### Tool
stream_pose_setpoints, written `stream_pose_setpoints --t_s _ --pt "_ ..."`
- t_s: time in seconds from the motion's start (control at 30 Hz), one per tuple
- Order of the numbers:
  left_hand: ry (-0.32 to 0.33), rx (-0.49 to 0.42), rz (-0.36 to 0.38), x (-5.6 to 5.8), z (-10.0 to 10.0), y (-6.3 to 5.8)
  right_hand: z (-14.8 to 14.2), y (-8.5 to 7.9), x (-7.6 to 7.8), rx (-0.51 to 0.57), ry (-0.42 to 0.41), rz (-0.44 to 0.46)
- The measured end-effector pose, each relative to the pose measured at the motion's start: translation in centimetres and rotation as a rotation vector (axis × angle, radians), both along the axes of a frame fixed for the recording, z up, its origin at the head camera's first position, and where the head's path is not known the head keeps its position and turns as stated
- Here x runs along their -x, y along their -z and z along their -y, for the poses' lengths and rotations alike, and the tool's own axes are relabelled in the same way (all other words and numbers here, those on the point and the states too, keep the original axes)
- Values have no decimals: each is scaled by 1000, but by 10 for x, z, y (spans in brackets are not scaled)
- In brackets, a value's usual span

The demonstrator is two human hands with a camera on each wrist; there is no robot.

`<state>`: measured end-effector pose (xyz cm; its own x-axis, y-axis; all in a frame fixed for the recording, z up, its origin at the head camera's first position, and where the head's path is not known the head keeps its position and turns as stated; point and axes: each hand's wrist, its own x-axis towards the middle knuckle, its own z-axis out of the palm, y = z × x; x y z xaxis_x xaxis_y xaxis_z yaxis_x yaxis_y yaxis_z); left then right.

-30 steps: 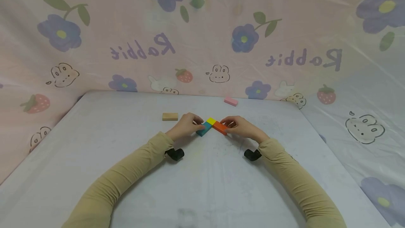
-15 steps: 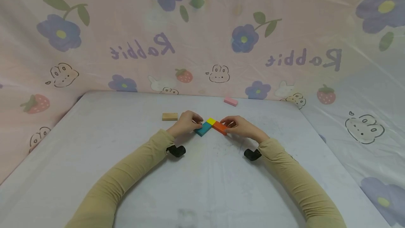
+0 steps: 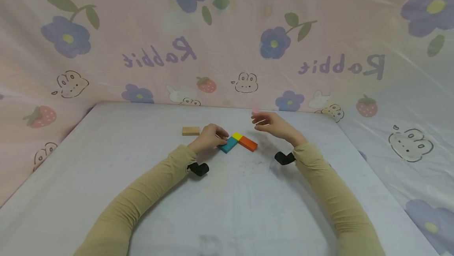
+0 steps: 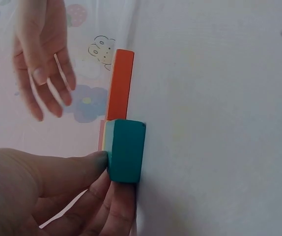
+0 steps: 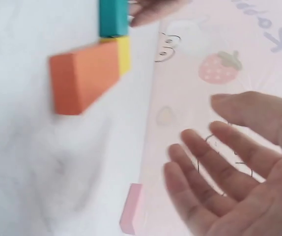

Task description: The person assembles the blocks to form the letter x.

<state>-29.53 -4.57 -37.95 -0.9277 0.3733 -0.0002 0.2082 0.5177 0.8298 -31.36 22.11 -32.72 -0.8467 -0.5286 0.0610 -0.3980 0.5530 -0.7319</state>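
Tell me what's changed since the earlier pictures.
The right hand has left the orange block and moved forward, open, toward the pink block. The left hand stays at the teal block. The blocks, including the yellow block and wooden block, show no clear movement.

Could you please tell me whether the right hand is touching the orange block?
Apart. The right wrist view shows a plain gap, with table and pink backdrop visible between the right hand and the orange block.
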Motion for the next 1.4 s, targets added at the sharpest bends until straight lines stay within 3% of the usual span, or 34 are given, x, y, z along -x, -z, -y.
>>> stream_pose_setpoints --t_s 0.23,0.63,0.83,1.0,1.4 --pt "10 3 -11 0 -1 -1 0 -17 13 130 53 1" --pt "17 8 -22 1 -1 -1 -17 -23 36 263 139 9" --pt "13 4 -13 2 0 -1 -29 -9 49 343 213 2" --pt "14 10 -5 1 0 -1 -36 8 56 344 292 -5" --pt "17 1 5 3 0 1 -51 38 65 272 280 89"
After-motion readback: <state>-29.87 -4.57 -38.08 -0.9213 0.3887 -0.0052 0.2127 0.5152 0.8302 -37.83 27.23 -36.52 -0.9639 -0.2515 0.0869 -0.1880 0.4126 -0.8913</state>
